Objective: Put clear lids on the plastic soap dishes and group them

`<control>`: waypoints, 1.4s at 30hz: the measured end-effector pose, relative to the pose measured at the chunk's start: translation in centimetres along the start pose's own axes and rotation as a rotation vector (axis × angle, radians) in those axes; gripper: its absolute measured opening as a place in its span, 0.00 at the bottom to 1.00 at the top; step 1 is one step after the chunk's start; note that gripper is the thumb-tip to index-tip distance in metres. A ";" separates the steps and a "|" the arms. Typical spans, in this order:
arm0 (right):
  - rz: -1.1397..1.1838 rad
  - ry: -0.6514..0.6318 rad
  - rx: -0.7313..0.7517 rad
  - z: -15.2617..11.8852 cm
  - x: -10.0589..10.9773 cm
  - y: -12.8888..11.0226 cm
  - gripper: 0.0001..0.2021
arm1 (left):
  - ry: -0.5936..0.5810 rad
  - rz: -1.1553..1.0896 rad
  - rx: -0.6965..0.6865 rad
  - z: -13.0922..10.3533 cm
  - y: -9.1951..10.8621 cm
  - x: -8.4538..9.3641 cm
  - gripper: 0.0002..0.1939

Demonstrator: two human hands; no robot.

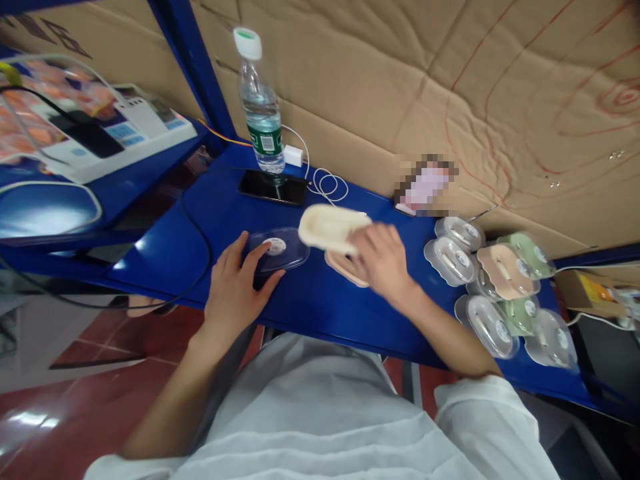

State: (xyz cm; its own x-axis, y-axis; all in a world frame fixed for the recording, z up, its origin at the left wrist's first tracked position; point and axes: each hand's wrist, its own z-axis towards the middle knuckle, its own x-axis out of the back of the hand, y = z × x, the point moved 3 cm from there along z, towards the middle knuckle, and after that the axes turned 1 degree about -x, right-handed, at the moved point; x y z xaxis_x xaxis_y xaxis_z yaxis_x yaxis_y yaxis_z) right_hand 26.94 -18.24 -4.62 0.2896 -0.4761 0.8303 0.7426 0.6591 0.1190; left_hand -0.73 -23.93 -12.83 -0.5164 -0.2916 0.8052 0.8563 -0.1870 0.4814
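Cream tray (333, 228) is held by the right hand (383, 261), long axis left-right, above a pink tray (345, 268); a clear lid (277, 249) is pinned flat by the left hand (239, 283) on the blue bench (310, 303).

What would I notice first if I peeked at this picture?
Probably the bright blue table, where the right hand holds a cream tray and the left hand rests on a clear lid. A water bottle stands at the back, and lidded boxes pile up to the right.

White short-sleeved shirt, prob. thin fabric; bare forearms, left hand (235, 287) & right hand (383, 260) ungloved.
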 end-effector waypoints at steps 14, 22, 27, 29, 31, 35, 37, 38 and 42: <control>0.302 -0.347 0.006 -8.8 4.1 -1.4 0.19 | 0.061 0.026 -0.128 -0.9 2.7 0.7 0.35; 0.260 -0.235 -0.211 -8.6 1.7 2.6 0.13 | -0.178 -0.054 -0.642 -4.7 10.2 -2.8 0.10; 0.309 -0.227 -0.171 -11.0 5.0 1.1 0.15 | -0.067 -0.098 -0.551 -4.8 11.0 -3.8 0.15; 0.320 -0.229 -0.139 -11.6 5.8 -0.2 0.17 | 0.050 -0.127 -0.510 -4.8 10.9 -3.6 0.23; 0.340 -0.236 -0.109 -11.9 6.0 -1.3 0.21 | 0.097 -0.123 -0.473 -4.7 10.6 -3.5 0.28; 0.396 -0.263 -0.102 -12.0 5.3 -2.3 0.27 | -0.072 -0.119 -0.492 -4.4 9.5 -3.8 0.25; 0.417 -0.258 -0.104 -12.3 4.9 -2.6 0.27 | -0.118 -0.149 -0.494 -4.4 8.9 -3.8 0.22; 0.423 -0.246 -0.106 -12.4 4.8 -2.8 0.27 | -0.125 -0.158 -0.490 -4.5 8.7 -3.8 0.22; 0.420 -0.253 -0.119 -13.5 4.4 -3.7 0.25 | -0.171 -0.163 -0.518 -4.8 8.9 -3.2 0.25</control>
State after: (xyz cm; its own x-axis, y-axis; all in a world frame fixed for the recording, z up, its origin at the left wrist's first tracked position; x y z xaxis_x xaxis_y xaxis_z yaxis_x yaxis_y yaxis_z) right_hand 33.58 -30.64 -8.74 0.4335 -0.0183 0.9010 0.6617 0.6852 -0.3044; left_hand 8.44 -29.18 -12.78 -0.5957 -0.0728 0.7999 0.6264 -0.6655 0.4059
